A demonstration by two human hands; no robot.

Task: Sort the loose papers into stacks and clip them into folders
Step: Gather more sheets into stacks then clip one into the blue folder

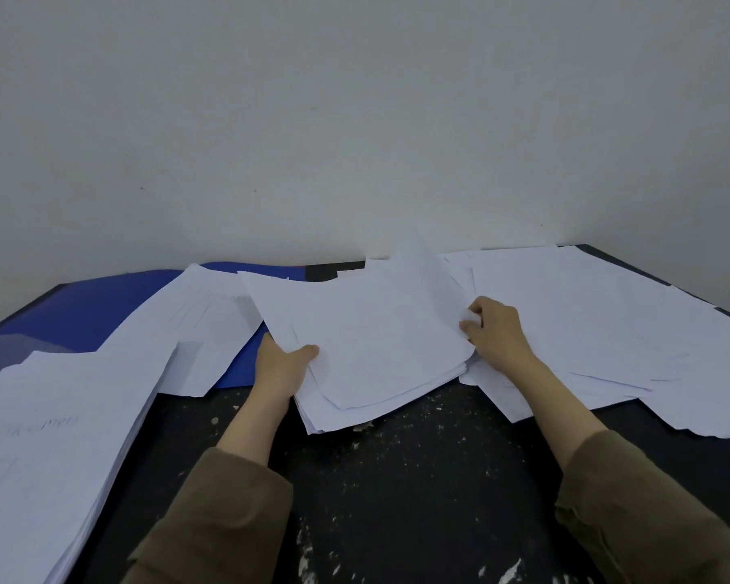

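Head view, the only one: both hands worked a bundle of white sheets [380, 356] at the middle of the dark, paint-flecked desk [418, 478]. The left hand [283, 364] held the bundle's left edge, thumb on top and fingers hidden beneath, so its grip was clamped on the sheets. The right hand [495, 330] had its fingers curled at the bundle's right edge, pinching what looked like a lifted sheet or two; one sheet stood curled up behind it. A tall neat stack [60, 436] sat at the near left, partly off frame. A slanted pile [194, 322] lay over a blue folder [114, 305] at the far left. A loose spread of papers [607, 322] covered the right side, just beside the right hand and running under the bundle's edge. Judged step: sorting, still gathering and squaring one bundle; nothing appeared clipped, and no clip was visible. The next move probably called for squaring the ragged lower edges against the desk, then carrying the bundle to a stack or the folder without shedding the loose top sheets.
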